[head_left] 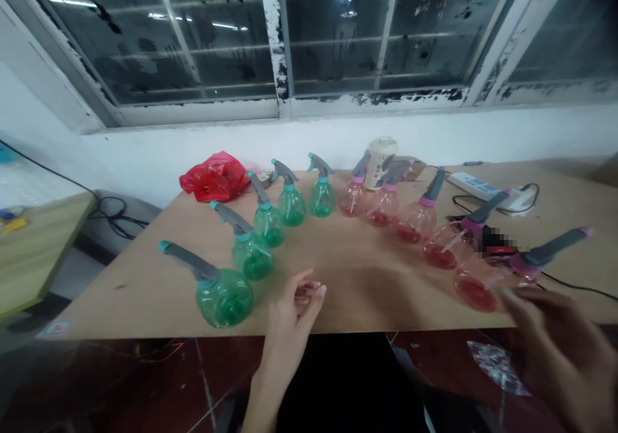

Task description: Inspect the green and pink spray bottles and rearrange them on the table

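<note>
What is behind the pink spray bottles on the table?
Behind the pink spray bottles stand a white power strip with black cables and a cream lidded cup. A dark object behind the nearest bottles is partly covered and blurred; its kind cannot be told.

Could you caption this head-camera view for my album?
Left hand and right hand above a wooden table lined with green spray bottles and pink spray bottles.
</note>
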Demonstrator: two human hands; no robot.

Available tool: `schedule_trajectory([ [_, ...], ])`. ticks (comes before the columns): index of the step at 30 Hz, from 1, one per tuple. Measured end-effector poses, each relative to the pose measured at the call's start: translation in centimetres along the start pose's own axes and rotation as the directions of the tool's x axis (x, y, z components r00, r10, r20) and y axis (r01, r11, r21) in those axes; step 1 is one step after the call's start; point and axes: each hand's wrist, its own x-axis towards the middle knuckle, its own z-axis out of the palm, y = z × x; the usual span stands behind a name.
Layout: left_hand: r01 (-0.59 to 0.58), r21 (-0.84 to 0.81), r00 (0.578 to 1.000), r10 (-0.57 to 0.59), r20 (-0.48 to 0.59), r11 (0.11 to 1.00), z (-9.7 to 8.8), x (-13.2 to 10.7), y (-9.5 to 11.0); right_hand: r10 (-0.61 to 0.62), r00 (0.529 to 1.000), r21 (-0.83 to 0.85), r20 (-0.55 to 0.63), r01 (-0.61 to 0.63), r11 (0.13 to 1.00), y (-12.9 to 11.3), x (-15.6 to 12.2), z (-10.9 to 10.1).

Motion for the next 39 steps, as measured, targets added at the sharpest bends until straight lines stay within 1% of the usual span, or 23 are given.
schedule_trajectory([
  [1, 0.004, -0.009, 1.000, -0.004, 0.020, 1.000, 0.2, 0.0, -0.2, -0.042, 0.996, 0.030, 0.083, 0.040, 0.999, -1.5, 0.6, 1.8],
  [2, 0.006, -0.015, 0.999, -0.006, 0.040, 1.000, 0.4, 0.0, -0.3, -0.130, 0.968, 0.071, 0.216, 0.117, 0.991, -3.1, 1.2, 3.6],
  [3, 0.004, -0.021, 0.998, -0.003, 0.059, 1.000, 0.6, 0.0, -0.4, -0.202, 0.928, 0.112, 0.313, 0.175, 0.978, -4.8, 1.9, 5.6],
  [5, -0.003, -0.029, 0.996, 0.006, 0.087, 1.000, 0.8, 0.0, -0.6, -0.325, 0.805, 0.215, 0.496, 0.249, 0.944, -8.0, 3.1, 9.6],
  [7, -0.002, -0.040, 0.995, 0.006, 0.101, 0.999, 0.8, -0.1, -0.7, -0.407, 0.731, 0.326, 0.548, 0.262, 0.909, -10.8, 3.9, 13.9],
  [8, 0.003, -0.045, 0.995, 0.001, 0.102, 0.999, 0.8, -0.2, -0.8, -0.439, 0.686, 0.377, 0.581, 0.251, 0.891, -11.9, 4.1, 15.9],
  [10, 0.023, -0.054, 0.995, -0.018, 0.098, 0.998, 0.5, -0.4, -1.1, -0.502, 0.579, 0.461, 0.642, 0.233, 0.857, -13.6, 4.0, 19.7],
  [11, 0.035, -0.059, 0.995, -0.030, 0.093, 0.998, 0.3, -0.6, -1.2, -0.518, 0.548, 0.479, 0.656, 0.227, 0.848, -14.2, 3.7, 21.3],
  [12, 0.049, -0.064, 0.995, -0.044, 0.087, 0.997, 0.1, -0.8, -1.4, -0.544, 0.529, 0.502, 0.651, 0.238, 0.832, -14.7, 3.3, 22.7],
  [13, 0.064, -0.069, 0.995, -0.059, 0.079, 0.996, -0.1, -1.1, -1.5, -0.576, 0.519, 0.526, 0.631, 0.260, 0.810, -15.1, 2.9, 23.8],
  [15, 0.096, -0.078, 0.994, -0.091, 0.061, 0.992, -0.7, -1.5, -1.8, -0.616, 0.524, 0.550, 0.588, 0.300, 0.780, -15.7, 2.0, 25.4],
  [18, 0.122, -0.089, 0.992, -0.119, 0.032, 0.989, -1.5, -1.8, -2.0, -0.643, 0.552, 0.561, 0.531, 0.340, 0.755, -16.7, 1.3, 26.4],
  [21, 0.125, -0.104, 0.992, -0.123, 0.028, 0.987, -2.1, -1.9, -2.2, -0.660, 0.566, 0.581, 0.495, 0.349, 0.735, -17.7, 0.9, 27.0],
  [26, 0.156, -0.117, 0.986, -0.148, 0.075, 0.981, -2.6, -1.8, -2.3, -0.665, 0.568, 0.591, 0.484, 0.348, 0.728, -19.2, 0.2, 28.1],
  [30, 0.168, -0.108, 0.980, -0.155, 0.121, 0.980, -2.5, -2.0, -2.5, -0.662, 0.577, 0.572, 0.478, 0.367, 0.733, -19.9, -0.2, 28.7],
  [35, 0.175, -0.085, 0.970, -0.157, 0.185, 0.981, -2.3, -2.1, -2.6, -0.660, 0.583, 0.546, 0.475, 0.393, 0.740, -20.1, -0.4, 28.7],
  [37, 0.174, -0.097, 0.973, -0.156, 0.168, 0.980, -2.8, -2.3, -2.4, -0.656, 0.577, 0.537, 0.486, 0.395, 0.745, -20.0, -0.4, 28.7],
  [39, 0.169, -0.101, 0.983, -0.160, 0.089, 0.980, -4.0, -2.8, -2.2, -0.653, 0.567, 0.524, 0.501, 0.402, 0.751, -19.8, -0.4, 28.7],
])
